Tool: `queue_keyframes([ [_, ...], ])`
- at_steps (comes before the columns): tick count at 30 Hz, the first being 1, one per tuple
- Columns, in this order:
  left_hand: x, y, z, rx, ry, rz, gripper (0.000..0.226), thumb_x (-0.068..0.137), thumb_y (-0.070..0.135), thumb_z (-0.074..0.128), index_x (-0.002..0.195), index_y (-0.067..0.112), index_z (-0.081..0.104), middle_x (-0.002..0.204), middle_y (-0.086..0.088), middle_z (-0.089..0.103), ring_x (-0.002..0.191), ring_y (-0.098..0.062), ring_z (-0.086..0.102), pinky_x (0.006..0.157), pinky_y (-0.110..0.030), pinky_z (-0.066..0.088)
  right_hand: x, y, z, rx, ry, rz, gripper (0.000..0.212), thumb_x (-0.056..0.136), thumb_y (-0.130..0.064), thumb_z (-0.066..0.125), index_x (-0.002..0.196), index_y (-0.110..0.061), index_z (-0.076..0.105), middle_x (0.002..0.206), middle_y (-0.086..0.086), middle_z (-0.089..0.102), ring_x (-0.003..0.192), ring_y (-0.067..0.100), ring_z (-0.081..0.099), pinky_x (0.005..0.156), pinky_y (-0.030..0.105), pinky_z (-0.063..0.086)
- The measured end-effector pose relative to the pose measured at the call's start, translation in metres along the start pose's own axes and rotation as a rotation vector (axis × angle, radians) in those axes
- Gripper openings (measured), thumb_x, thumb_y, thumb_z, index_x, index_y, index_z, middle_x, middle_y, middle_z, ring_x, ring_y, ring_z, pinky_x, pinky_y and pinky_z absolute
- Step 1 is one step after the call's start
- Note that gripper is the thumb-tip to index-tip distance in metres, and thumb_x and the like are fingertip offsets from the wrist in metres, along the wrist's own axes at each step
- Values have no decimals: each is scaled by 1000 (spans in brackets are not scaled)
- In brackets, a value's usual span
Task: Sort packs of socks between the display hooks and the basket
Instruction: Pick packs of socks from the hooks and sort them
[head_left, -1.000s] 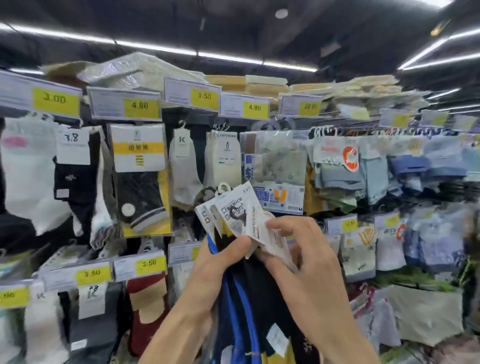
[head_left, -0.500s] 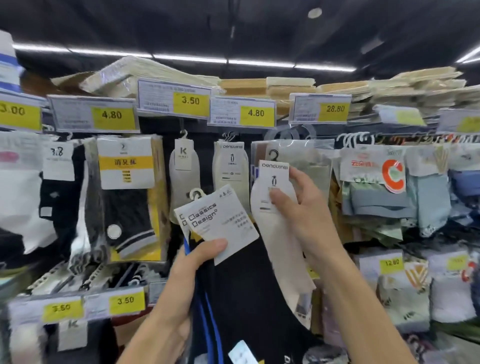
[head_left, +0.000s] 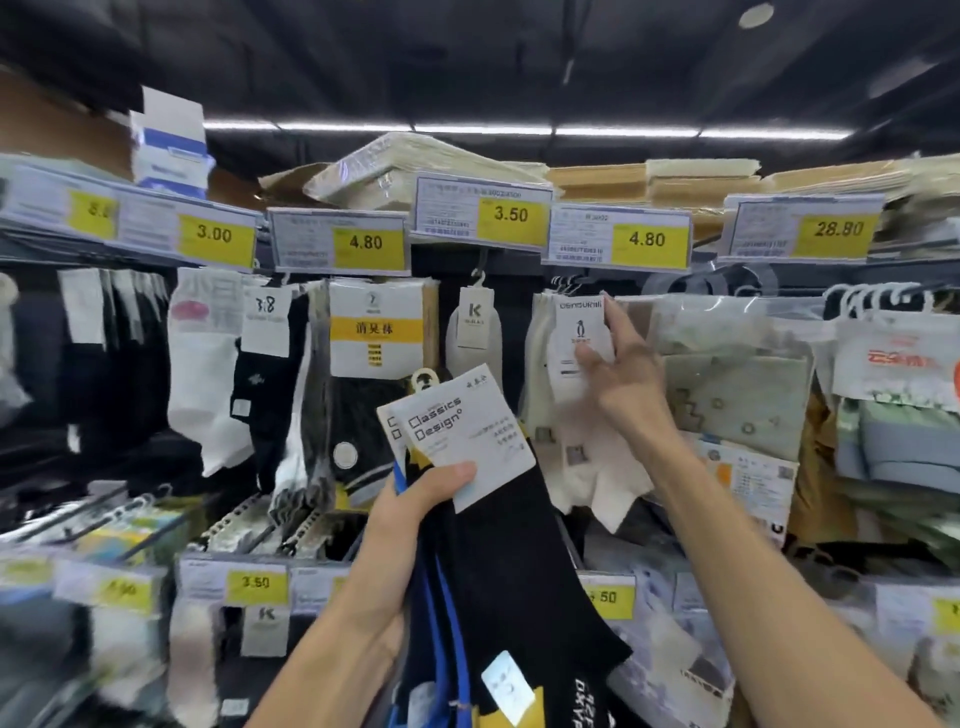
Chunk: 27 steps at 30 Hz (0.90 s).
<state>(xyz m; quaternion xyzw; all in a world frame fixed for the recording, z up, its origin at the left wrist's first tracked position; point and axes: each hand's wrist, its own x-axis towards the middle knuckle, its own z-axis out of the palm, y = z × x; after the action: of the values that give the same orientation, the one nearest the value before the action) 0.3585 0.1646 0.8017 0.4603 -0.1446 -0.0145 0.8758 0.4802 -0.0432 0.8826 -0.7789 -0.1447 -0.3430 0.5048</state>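
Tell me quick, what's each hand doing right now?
Left hand: closed, gripping a bunch of dark socks.
Right hand: closed, pinching the top of a hanging white sock pack.

Two hands (head_left: 410, 522) (head_left: 621, 379), six price tags (head_left: 510, 214) on the top rail (lower ones blurred)

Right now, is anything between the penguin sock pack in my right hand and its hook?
Nothing visible blocks it. The right hand holds the penguin pack up at the matching packs; the left hand holds the dark bundle lower.
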Motion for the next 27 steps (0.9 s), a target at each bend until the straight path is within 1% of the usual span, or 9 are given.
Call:
queue_keyframes([
  [5,-10,5,0,113,126,130,49,58,35,82,106,26,76,112,-9,76,100,-29,74,78,-38,59,-64,-35,4,-271,213,-196,55,93,-19,54,146,-23,39,142,-2,46,132,16,43,112,30,35],
  [8,-18,11,-1,171,160,211,53,63,39,84,114,28,72,117,-6,74,107,-25,72,85,-33,59,-141,-66,26,-125,110,-478,38,92,-36,56,129,-27,59,129,-12,54,123,6,51,104,17,37],
  [12,-34,27,-6,69,154,133,72,58,53,89,121,26,70,123,-5,72,115,-22,68,100,-39,51,-169,-95,59,-79,-61,-434,48,78,-53,62,119,-28,66,128,-15,55,119,3,51,103,12,37],
  [15,-53,53,-10,29,115,83,38,72,43,77,102,20,81,108,-10,77,100,-24,74,84,-32,55,-165,-107,77,64,-129,-332,47,70,-49,73,114,-37,63,127,-25,54,122,2,53,95,26,48],
  [19,-68,90,-50,47,189,182,40,106,6,34,143,-8,41,72,-5,40,64,-16,52,53,-5,42,-164,-125,108,199,-256,-254,50,63,-63,66,110,-49,56,123,-27,56,116,-4,53,82,18,47],
  [22,-80,113,-72,43,198,216,30,105,-2,27,111,-5,56,79,6,41,55,-4,56,52,-7,43,-167,-139,137,259,-306,-209,54,60,-67,61,112,-51,55,114,-24,60,113,-4,55,77,12,47],
  [24,-79,124,-83,135,143,192,36,101,-12,31,81,8,54,84,8,52,44,7,59,50,-5,44,-169,-150,157,304,-324,-194,54,61,-66,60,113,-51,56,113,-25,62,113,-5,55,76,13,47],
  [26,-86,131,-105,127,131,224,10,89,-4,62,94,4,67,90,-11,72,68,-5,73,67,-16,56,-171,-163,181,321,-331,-205,49,66,-65,58,113,-51,56,115,-29,63,113,-8,56,77,15,47],
  [27,-82,141,-119,93,159,187,32,79,7,76,110,6,70,103,-16,75,89,-19,75,81,-29,59,-172,-170,195,331,-324,-217,43,71,-62,58,113,-52,55,116,-30,63,113,-9,56,79,16,49],
])
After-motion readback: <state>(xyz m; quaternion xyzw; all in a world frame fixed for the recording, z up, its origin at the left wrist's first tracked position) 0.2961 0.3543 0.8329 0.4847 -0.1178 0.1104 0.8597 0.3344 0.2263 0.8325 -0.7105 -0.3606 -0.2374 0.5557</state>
